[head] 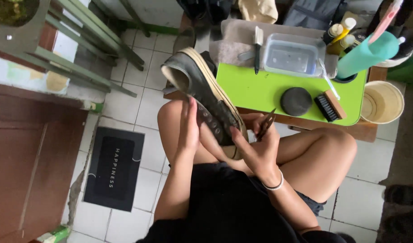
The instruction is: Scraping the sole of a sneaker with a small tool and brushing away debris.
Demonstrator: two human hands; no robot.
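Observation:
A dark grey canvas sneaker with a cream rubber sole is held up over my lap, tilted with its heel toward the far left. My left hand lies flat against the shoe's eyelet side, fingers straight. My right hand grips the toe end from below and also pinches a thin dark pointed tool between its fingers. A dark band sits on my right wrist. My bare knees are under the shoe.
A lime-green tray on a low wooden table holds a clear plastic tub, a round dark sponge, a small wooden brush, a long brush and a teal bottle. A cream bucket stands right; a black doormat lies left.

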